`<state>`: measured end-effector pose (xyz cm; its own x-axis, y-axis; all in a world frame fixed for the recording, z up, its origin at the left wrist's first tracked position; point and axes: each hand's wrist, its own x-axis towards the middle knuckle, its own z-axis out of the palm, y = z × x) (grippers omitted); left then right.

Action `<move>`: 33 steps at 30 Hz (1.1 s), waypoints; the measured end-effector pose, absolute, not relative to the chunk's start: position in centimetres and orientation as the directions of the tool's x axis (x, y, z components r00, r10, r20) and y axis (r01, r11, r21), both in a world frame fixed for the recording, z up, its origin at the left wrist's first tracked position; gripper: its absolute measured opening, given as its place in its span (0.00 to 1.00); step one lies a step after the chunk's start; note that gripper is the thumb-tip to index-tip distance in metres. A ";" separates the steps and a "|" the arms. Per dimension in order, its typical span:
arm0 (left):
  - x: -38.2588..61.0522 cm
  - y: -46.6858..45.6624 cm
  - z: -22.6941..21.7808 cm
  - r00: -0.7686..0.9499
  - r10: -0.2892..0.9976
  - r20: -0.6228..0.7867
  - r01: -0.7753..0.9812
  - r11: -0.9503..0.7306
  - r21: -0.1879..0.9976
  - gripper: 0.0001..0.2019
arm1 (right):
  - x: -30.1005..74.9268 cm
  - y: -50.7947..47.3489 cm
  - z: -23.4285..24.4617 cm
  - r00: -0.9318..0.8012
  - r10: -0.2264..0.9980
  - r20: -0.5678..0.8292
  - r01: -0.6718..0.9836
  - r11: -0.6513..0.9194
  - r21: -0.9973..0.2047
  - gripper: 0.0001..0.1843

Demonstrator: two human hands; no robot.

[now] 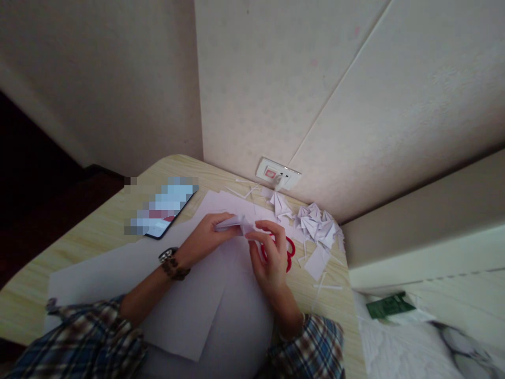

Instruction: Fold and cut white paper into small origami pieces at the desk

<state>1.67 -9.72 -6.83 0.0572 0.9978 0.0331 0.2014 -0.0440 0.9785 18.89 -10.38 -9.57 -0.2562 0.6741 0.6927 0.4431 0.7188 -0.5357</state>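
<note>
A small piece of folded white paper [229, 223] is held up over the table by my left hand [207, 237], its fingers closed on the paper's left part. My right hand [272, 258] has its curved fingers at the paper's right end, thumb and fingertips close together there. Slight blur hides the exact folds. Red-handled scissors [291, 247] lie just behind my right hand, their blades hidden. Under both hands spread large white paper sheets [185, 310].
Several folded paper pieces [313, 223] are heaped by the wall on the right, with paper strips [327, 287] scattered near. A phone [169, 210] lies at the left on the wooden table [98, 231]. A plug sits in the wall socket [278, 173].
</note>
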 end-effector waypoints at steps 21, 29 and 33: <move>1.7 -9.8 -7.2 0.022 1.000 -0.005 -0.115 0.008 0.993 0.28 | 19.3 -10.4 -9.7 -0.106 0.681 0.724 0.435 0.687 -0.582 0.13; 1.5 -9.9 -7.0 0.103 0.965 -0.242 -0.288 0.262 0.921 0.23 | 19.3 -10.1 -9.6 -0.181 0.668 0.722 0.419 0.717 -0.558 0.18; 1.5 -9.9 -6.8 0.154 0.950 -0.271 -0.307 0.306 0.901 0.20 | 19.4 -10.0 -9.4 -0.241 0.683 0.690 0.386 0.720 -0.577 0.23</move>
<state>1.51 -9.89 -6.84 0.1535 0.9504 -0.2705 -0.3074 0.3061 0.9010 19.41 -9.98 -9.38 -0.2410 0.6827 0.6899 0.3856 0.7196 -0.5774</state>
